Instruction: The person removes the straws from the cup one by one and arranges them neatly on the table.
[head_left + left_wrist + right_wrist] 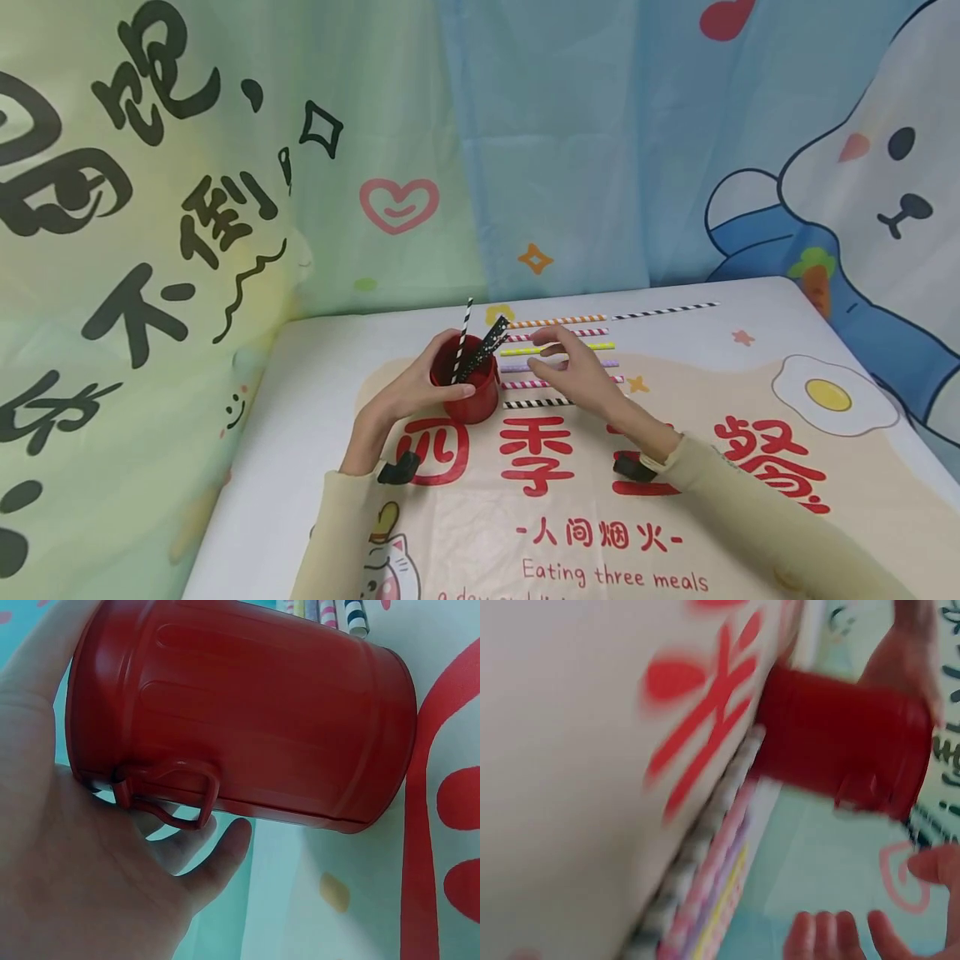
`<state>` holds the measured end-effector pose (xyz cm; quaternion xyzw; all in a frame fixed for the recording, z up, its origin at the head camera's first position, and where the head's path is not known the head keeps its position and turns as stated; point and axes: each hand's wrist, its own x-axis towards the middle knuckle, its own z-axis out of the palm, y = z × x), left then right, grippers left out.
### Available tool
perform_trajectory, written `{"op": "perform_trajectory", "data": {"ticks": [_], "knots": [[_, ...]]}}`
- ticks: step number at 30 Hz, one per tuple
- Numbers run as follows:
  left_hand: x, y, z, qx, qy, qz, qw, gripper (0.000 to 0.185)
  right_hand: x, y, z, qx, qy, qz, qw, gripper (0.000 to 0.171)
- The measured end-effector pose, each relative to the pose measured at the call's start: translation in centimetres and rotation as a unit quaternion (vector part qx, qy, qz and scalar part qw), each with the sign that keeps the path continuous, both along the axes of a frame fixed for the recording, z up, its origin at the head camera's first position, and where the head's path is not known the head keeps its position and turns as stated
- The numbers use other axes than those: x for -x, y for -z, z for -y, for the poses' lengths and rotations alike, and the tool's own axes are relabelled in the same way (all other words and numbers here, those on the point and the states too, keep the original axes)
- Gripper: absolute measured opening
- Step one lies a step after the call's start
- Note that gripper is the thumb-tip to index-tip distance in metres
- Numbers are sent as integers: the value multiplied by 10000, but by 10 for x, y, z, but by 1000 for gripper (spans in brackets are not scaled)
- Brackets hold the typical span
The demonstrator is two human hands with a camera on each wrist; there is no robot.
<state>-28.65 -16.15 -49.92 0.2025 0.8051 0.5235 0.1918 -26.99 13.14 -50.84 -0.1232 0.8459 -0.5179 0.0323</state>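
Note:
My left hand grips a small red metal bucket by its rim, thumb on the near side and fingers around the far side. The bucket stands upright on the table. In the left wrist view its side handle shows beside the palm. A black-and-white striped paper straw and black straws with white dots lean out of it. My right hand is over a row of straws, right of the bucket, fingers loosely bent and apart with nothing between them. In the right wrist view, its fingers are near the bucket's mouth.
The row includes an orange-striped straw, a yellow straw, a purple straw, a pink-striped straw and a black-striped straw. Another black-striped straw lies at the back right. A printed cloth covers the table; a curtain hangs behind.

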Motion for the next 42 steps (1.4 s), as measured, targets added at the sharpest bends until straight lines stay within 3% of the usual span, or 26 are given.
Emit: {"op": "perform_trajectory", "data": {"ticks": [6,14,42], "knots": [[1,0,0,-41,50,-55,10000,83,-9,2,31,1077,-6,293,9938,32],[2,1,1,-50,71,-86,9999,84,-9,3,55,1611,-107,67,9869,27],[1,3,2,-39,46,-25,10000,93,-11,1,66,1751,121,-28,9845,24]]}}
